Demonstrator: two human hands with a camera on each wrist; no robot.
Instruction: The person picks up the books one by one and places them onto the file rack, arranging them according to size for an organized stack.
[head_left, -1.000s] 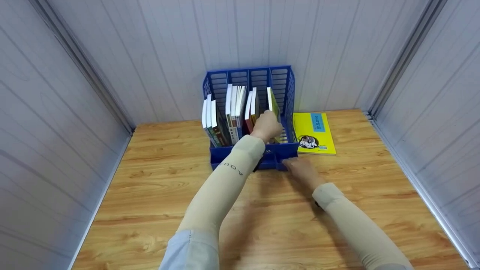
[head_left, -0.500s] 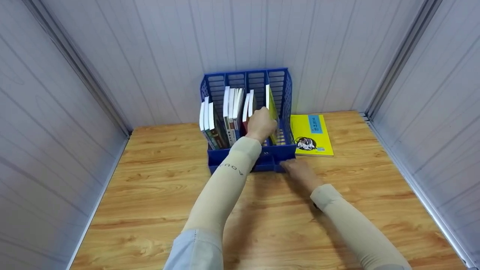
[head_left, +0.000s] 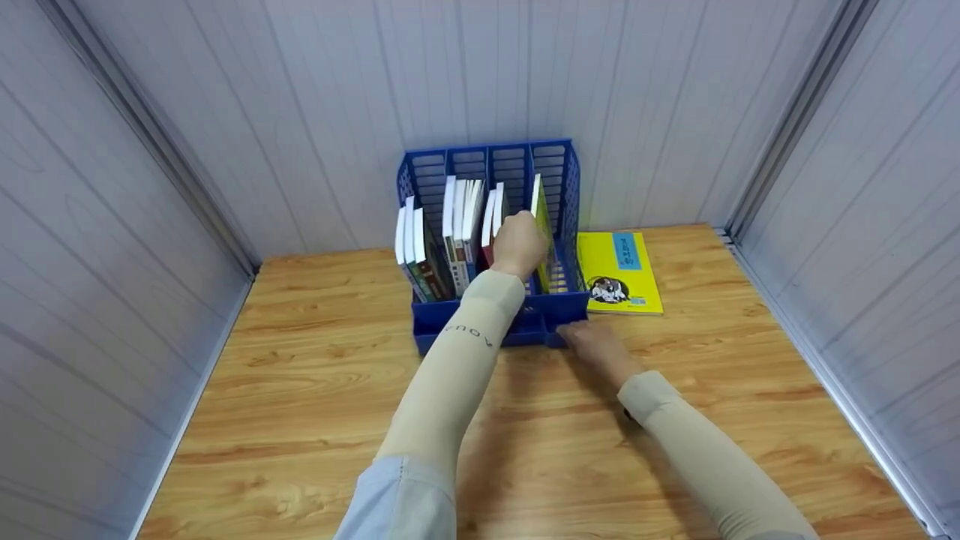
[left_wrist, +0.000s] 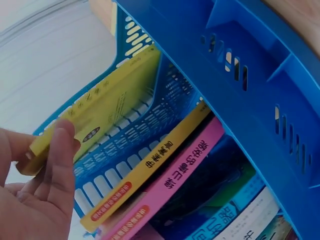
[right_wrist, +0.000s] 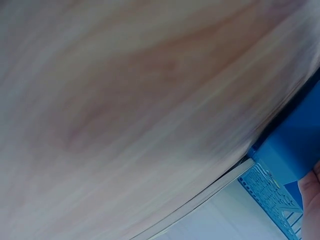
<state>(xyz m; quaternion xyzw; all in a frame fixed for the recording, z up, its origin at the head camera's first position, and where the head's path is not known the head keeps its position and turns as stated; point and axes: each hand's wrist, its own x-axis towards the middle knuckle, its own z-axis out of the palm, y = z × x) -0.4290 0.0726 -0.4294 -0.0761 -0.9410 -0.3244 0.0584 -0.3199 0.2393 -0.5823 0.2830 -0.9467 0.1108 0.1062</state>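
Observation:
A blue desktop book rack [head_left: 501, 306] with several upright compartments stands against the back wall. In its rightmost compartment a thin yellow-green book [head_left: 543, 217] stands on edge, leaning slightly. My left hand [head_left: 520, 244] reaches into the rack; in the left wrist view its thumb and fingers [left_wrist: 60, 155] pinch the book's upper end. Beside that compartment stand a yellow-spined book [left_wrist: 152, 165] and a pink-spined book [left_wrist: 170, 182]. My right hand [head_left: 596, 345] grips the rack's front right corner; only a sliver of this hand [right_wrist: 311, 200] shows in the right wrist view.
More books [head_left: 424, 247] stand in the left compartments. A bright yellow book [head_left: 622, 270] lies flat on the wooden table [head_left: 322, 390], right of the rack. Pale panel walls [head_left: 322, 112] enclose the back and both sides.
My left hand has shifted slightly left and back at the yellow-green book, and more of the book's lower part shows. The right hand stays at the rack's corner. The head view has shifted a little.

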